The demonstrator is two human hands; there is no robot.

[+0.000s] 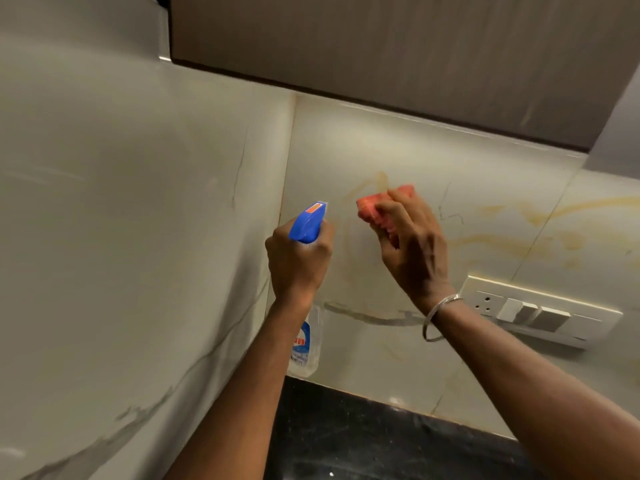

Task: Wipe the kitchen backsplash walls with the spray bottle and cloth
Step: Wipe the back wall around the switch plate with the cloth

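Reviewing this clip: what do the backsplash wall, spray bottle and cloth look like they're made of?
Backsplash wall: probably polished stone-look tile; glossy sheen, grey and gold veins, thin joints. Spray bottle: plastic; opaque blue trigger head, clear labelled body. Cloth: soft matte orange-red fabric, weave too blurred to tell, bunched under the right hand.

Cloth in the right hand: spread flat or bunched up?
Bunched. The orange cloth sits as a thick wad gripped by the right hand, only its edges showing past it.
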